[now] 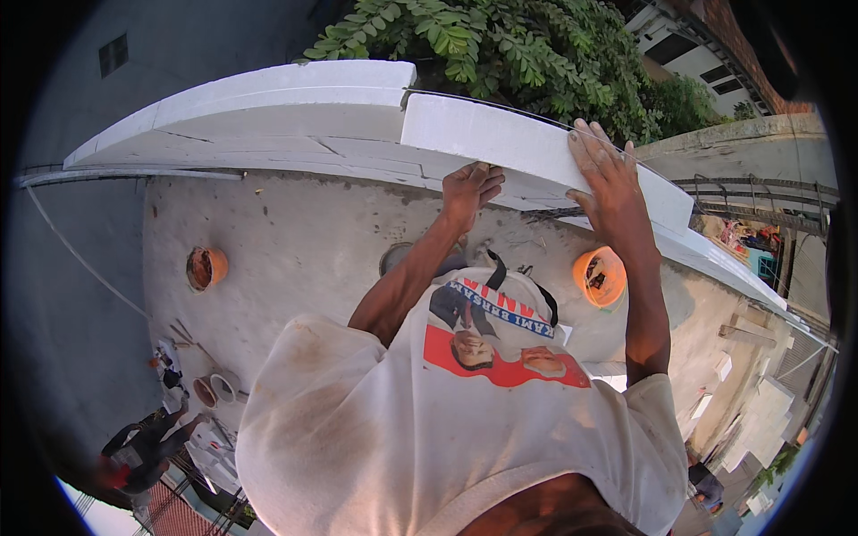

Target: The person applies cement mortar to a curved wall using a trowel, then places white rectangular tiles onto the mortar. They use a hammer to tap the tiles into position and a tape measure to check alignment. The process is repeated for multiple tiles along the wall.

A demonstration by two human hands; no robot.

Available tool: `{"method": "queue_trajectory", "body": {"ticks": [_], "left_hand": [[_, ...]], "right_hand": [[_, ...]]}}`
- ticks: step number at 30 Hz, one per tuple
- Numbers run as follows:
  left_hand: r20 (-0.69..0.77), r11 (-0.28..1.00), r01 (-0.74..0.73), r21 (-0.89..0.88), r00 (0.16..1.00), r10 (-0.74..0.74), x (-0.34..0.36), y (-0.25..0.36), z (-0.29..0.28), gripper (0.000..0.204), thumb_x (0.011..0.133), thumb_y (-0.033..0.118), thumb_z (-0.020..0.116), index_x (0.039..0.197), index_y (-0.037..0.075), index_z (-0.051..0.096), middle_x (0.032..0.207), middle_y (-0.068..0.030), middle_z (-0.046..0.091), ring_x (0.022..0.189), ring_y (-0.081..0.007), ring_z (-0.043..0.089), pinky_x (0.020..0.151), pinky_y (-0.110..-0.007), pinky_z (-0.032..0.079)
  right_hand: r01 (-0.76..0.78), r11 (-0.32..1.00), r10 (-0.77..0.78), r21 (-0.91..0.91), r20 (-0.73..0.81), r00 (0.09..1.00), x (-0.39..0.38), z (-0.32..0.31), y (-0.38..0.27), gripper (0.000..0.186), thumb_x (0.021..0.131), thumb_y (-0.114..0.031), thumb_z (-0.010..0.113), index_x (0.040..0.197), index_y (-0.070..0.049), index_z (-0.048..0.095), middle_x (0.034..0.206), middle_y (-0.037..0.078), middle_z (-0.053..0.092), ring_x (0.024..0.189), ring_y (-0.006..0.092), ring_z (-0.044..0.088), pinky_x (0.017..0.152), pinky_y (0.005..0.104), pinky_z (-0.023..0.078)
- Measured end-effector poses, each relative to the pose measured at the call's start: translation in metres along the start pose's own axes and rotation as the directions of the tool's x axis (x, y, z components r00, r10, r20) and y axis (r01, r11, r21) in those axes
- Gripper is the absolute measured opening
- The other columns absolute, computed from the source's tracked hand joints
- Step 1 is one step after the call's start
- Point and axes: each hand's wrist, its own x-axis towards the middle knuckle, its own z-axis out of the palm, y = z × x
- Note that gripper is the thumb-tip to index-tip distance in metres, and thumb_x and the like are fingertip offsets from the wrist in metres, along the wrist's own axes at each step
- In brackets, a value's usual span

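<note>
A white, smooth building block (500, 129) sits on top of a white block wall (286, 138), its left end next to a neighbouring block. My right hand (612, 174) lies over the block's right part, fingers spread across the top and thumb on the near side. Lower and to the left, my left hand (471, 195) has its fingers curled up against the block's near face. What the curled fingers hold, if anything, is hidden. A thin string (500, 101) runs along the far top edge of the block and passes under my right fingers.
Orange buckets stand on the grey floor, one at left (207, 268) and one at right (601, 279). Leafy branches (500, 45) hang beyond the wall. Rebar (760, 196) juts out at right. Another person (147, 451) is at lower left, near tools and pails (214, 389).
</note>
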Motion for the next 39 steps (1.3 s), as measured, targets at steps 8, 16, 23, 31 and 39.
{"method": "queue_trajectory", "body": {"ticks": [8, 16, 23, 31, 39], "left_hand": [[0.498, 0.359, -0.602, 0.713, 0.795, 0.346, -0.089, 0.122, 0.045, 0.024, 0.096, 0.019, 0.079, 0.114, 0.003, 0.079, 0.105, -0.0154, 0.080, 0.102, -0.0248, 0.077, 0.087, -0.037, 0.060], [0.833, -0.536, -0.638, 0.552, 0.438, 0.337, -0.067, 0.210, 0.104, 0.091, 0.074, 0.030, 0.096, 0.152, 0.011, 0.054, 0.149, -0.0148, 0.060, 0.137, -0.0346, 0.056, 0.114, -0.047, 0.044], [0.689, -0.590, -0.571, 0.571, 0.724, -0.032, -0.046, 0.223, 0.132, 0.098, 0.074, 0.035, 0.094, 0.156, 0.009, 0.048, 0.152, -0.0217, 0.058, 0.140, -0.0395, 0.055, 0.118, -0.051, 0.043], [0.694, -0.642, -0.565, 0.519, 0.717, -0.070, -0.042, 0.230, 0.136, 0.091, 0.077, 0.037, 0.093, 0.153, 0.006, 0.054, 0.148, -0.0235, 0.061, 0.133, -0.0397, 0.063, 0.113, -0.049, 0.051], [0.723, -0.483, -0.635, 0.603, 0.690, -0.004, -0.035, 0.229, 0.132, 0.085, 0.074, 0.028, 0.095, 0.149, 0.007, 0.059, 0.137, -0.0213, 0.070, 0.122, -0.0344, 0.071, 0.107, -0.044, 0.056]], "right_hand": [[-0.066, 0.996, 0.067, 0.061, -0.025, 0.997, 0.001, 0.007, 0.032, 0.073, 0.092, -0.023, 0.076, 0.159, -0.021, 0.047, 0.171, -0.002, 0.038, 0.158, 0.0204, 0.035, 0.129, 0.0602, 0.030], [0.015, 0.999, -0.004, 0.044, -0.250, 0.968, -0.007, 0.030, 0.029, 0.057, 0.095, -0.011, 0.067, 0.151, -0.016, 0.057, 0.163, 0.002, 0.050, 0.156, 0.0204, 0.041, 0.128, 0.0642, 0.029], [-0.097, 0.985, 0.155, 0.141, -0.494, 0.856, -0.047, 0.038, 0.008, 0.051, 0.090, -0.005, 0.069, 0.140, -0.011, 0.064, 0.152, 0.007, 0.060, 0.150, 0.0225, 0.048, 0.128, 0.0579, 0.033], [-0.513, 0.392, 0.901, 0.764, -0.430, 0.048, -0.122, 0.101, 0.045, 0.046, 0.089, -0.011, 0.081, 0.131, 0.001, 0.068, 0.133, 0.020, 0.069, 0.126, 0.0376, 0.065, 0.104, 0.0465, 0.051], [-0.550, 0.375, 0.926, 0.746, -0.327, 0.187, -0.122, 0.114, 0.091, 0.040, 0.090, -0.017, 0.083, 0.123, 0.003, 0.075, 0.111, 0.026, 0.077, 0.104, 0.0399, 0.076, 0.089, 0.0410, 0.059]]}}
